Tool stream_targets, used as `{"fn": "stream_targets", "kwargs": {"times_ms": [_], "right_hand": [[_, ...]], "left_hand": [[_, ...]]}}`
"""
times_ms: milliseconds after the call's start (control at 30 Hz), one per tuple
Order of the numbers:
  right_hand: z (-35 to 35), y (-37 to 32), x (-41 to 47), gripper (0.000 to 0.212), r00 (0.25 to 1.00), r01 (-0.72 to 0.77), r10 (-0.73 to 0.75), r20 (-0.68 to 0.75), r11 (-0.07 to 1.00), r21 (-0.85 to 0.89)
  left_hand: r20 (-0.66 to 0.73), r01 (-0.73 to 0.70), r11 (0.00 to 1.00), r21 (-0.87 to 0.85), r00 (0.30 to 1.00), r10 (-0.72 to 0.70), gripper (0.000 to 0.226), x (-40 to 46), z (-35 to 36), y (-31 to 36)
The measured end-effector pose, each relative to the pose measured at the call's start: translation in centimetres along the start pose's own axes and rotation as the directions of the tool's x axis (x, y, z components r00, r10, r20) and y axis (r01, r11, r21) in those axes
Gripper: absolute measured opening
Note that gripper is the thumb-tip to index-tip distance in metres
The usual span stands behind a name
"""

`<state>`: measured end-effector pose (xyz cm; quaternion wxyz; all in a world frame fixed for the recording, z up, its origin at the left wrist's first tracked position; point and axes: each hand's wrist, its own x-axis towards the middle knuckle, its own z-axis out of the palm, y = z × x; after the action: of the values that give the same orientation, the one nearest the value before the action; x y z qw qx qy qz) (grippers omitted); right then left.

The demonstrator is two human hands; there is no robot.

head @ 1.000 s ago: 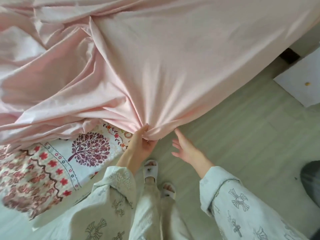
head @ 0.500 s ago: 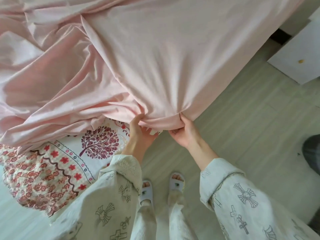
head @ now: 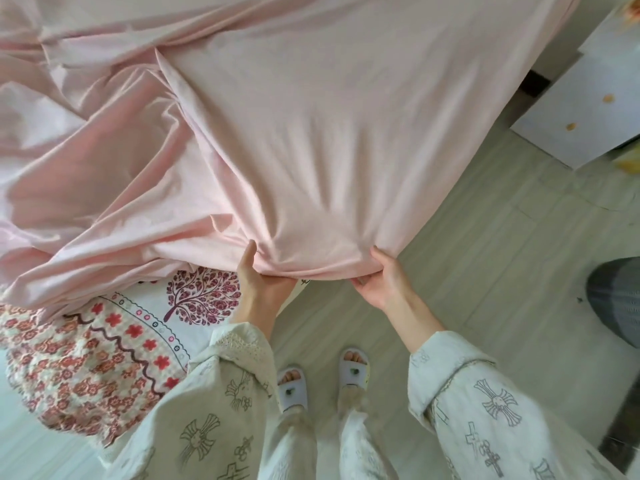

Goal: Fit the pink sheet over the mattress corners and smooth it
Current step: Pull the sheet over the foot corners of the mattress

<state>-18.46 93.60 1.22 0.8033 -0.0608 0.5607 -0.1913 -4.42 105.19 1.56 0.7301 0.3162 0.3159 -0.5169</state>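
The pink sheet (head: 311, 133) covers most of the bed and lies pulled over the near mattress corner in front of me. It is fairly flat on the right and bunched in deep folds on the left. My left hand (head: 258, 282) grips the sheet's hem at the left side of that corner, thumb on top. My right hand (head: 381, 278) pinches the hem at the right side of the corner. Left of my hands the mattress (head: 114, 341) shows bare, with a red floral and tree print.
Pale wood floor (head: 485, 289) runs along the bed's right side. A white cabinet (head: 585, 109) with orange knobs stands at the right. A dark grey object (head: 620, 299) sits at the right edge. My slippered feet (head: 322, 379) stand close to the corner.
My right hand, open beside the corner a second ago, has taken hold of the sheet's hem. Both hands have spread apart along the corner, stretching the fabric between them.
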Motion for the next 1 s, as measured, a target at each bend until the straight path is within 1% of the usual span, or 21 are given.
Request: {"fn": "stream_targets", "kwargs": {"times_ms": [67,100,133,200,267,333,400,467,533,600,667,733,800,833,900,933,1000], "right_hand": [[0.0,0.6,-0.1,0.010,1.000,0.021,-0.021,-0.016,1.000,0.012],[0.0,0.9,-0.1,0.010,0.999,0.031,-0.030,-0.028,0.999,0.029],[0.0,1.3,-0.2,0.012,0.999,0.039,-0.037,-0.032,0.998,0.055],[0.2,2.4,-0.8,0.018,0.999,0.053,-0.053,-0.011,0.995,0.084],[0.5,3.9,-1.4,0.024,0.998,0.042,-0.044,0.047,0.998,0.044],[1.1,5.7,-2.2,0.028,0.994,0.013,-0.008,0.108,0.999,-0.049],[1.8,7.7,-2.6,0.020,0.991,0.014,0.002,0.137,0.993,-0.120],[2.0,9.2,-2.9,0.006,0.994,0.040,-0.028,0.110,0.993,-0.111],[1.8,9.8,-3.0,0.008,0.996,0.060,-0.056,0.069,0.997,-0.058],[1.1,9.6,-2.8,0.011,0.997,0.081,-0.081,0.019,0.996,-0.031],[0.3,9.5,-2.9,0.014,0.993,0.112,-0.112,-0.028,0.994,-0.001],[-0.5,9.5,-3.2,0.013,0.988,0.143,-0.141,-0.062,0.989,0.041],[-1.0,9.8,-3.7,0.008,0.984,0.168,-0.163,-0.076,0.984,0.067],[-1.1,10.1,-3.9,0.011,0.983,0.173,-0.168,-0.070,0.982,0.075],[-0.8,11.1,-4.6,0.020,0.987,0.163,-0.162,-0.017,0.984,0.076],[-0.5,11.9,-5.0,0.023,0.988,0.150,-0.151,0.030,0.988,0.048],[0.1,13.6,-5.7,0.024,0.988,0.116,-0.106,0.111,0.989,-0.090]], "left_hand": [[-0.035,-0.048,0.998,0.027,0.998,0.049,0.034,-0.6,-1.1,0.5],[-0.059,-0.068,0.996,0.051,0.996,0.071,0.028,-0.8,-1.5,0.7],[-0.079,-0.078,0.993,0.084,0.993,0.085,0.026,-1.1,-2.0,1.0],[-0.127,-0.068,0.971,0.230,0.987,0.100,0.026,-1.3,-2.9,1.3],[-0.165,-0.022,0.935,0.354,0.983,0.085,0.025,-1.6,-3.6,1.0],[-0.178,0.013,0.923,0.385,0.982,0.061,0.020,-2.1,-4.1,0.4],[-0.143,0.017,0.926,0.378,0.989,0.040,0.010,-2.6,-4.3,0.4],[-0.107,0.010,0.944,0.329,0.994,0.027,0.010,-2.9,-4.5,1.2],[-0.099,0.009,0.959,0.284,0.995,0.020,0.013,-3.3,-4.5,2.4],[-0.081,-0.025,0.984,0.176,0.996,0.040,0.008,-3.8,-4.0,3.8],[-0.095,-0.099,0.989,0.109,0.989,0.110,0.015,-4.5,-3.5,5.5],[-0.131,-0.148,0.979,0.137,0.977,0.166,0.020,-5.3,-3.6,7.4],[-0.143,-0.161,0.966,0.204,0.971,0.192,0.017,-6.2,-4.7,8.8],[-0.140,-0.151,0.962,0.226,0.973,0.185,0.015,-6.3,-5.7,9.2],[-0.145,-0.097,0.975,0.201,0.981,0.128,0.011,-6.7,-7.6,9.5],[-0.131,-0.064,0.984,0.168,0.988,0.086,0.014,-7.1,-8.4,9.4],[-0.137,-0.005,0.985,0.175,0.990,0.029,0.026,-7.2,-10.0,9.1]]}}
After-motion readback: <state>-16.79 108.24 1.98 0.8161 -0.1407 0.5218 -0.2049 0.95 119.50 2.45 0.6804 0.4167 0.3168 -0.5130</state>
